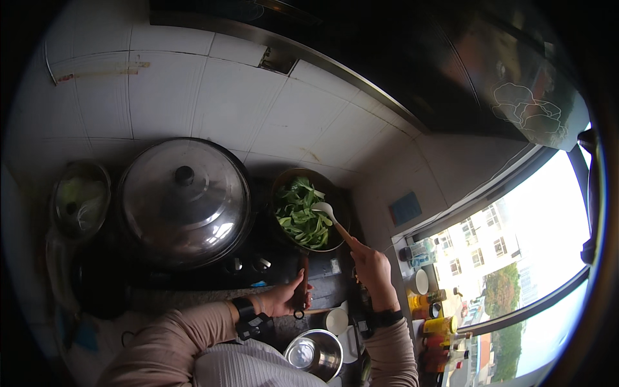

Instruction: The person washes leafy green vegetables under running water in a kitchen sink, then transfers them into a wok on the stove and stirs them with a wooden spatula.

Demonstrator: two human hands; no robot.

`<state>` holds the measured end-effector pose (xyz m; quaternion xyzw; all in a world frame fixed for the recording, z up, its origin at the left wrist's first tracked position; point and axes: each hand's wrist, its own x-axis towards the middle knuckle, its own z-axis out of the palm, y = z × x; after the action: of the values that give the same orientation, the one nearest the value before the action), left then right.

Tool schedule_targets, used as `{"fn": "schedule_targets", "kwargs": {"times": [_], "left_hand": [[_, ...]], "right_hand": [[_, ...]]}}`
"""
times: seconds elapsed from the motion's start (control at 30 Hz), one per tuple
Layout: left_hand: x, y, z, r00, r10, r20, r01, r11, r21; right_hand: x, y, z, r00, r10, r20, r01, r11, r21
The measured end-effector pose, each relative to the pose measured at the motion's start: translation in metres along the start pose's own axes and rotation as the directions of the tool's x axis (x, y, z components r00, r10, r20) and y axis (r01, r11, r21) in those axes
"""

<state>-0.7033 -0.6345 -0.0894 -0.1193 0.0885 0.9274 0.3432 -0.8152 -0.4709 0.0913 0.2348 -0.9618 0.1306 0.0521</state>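
Note:
A frying pan full of leafy greens sits on the right side of the stove. Its brown handle points toward me, and my left hand is closed around it. From the right, my right hand grips a spoon with a pale head and a wooden handle. The spoon's head rests among the greens, at their right side. Some leaves lie over one another, and the pan's bottom is mostly hidden under them.
A large pot with a domed metal lid stands left of the pan. Stove knobs face me. Near my body are a steel bowl and a white cup. Several bottles line the windowsill at right. A range hood hangs above.

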Motion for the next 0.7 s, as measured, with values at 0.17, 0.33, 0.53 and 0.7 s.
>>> {"fn": "schedule_targets", "kwargs": {"times": [0.17,0.33,0.53,0.7], "left_hand": [[0.004,-0.002,0.001,1.0,-0.003,0.002,0.003,1.0,0.015],[0.006,0.0,-0.004,1.0,0.009,-0.01,-0.009,0.999,0.044],[0.003,-0.001,-0.001,1.0,0.018,-0.022,-0.018,0.999,0.031],[-0.001,-0.001,0.006,1.0,0.022,0.016,-0.023,1.0,0.022]], "right_hand": [[-0.009,0.014,0.02,0.993,0.066,0.101,-0.056,0.993,-0.101],[0.008,0.006,0.037,0.992,0.106,0.07,-0.096,0.986,-0.135],[-0.002,0.005,-0.018,0.996,0.029,0.08,-0.03,1.0,0.008],[-0.001,-0.006,0.008,0.971,0.03,0.237,0.01,0.986,-0.164]]}}
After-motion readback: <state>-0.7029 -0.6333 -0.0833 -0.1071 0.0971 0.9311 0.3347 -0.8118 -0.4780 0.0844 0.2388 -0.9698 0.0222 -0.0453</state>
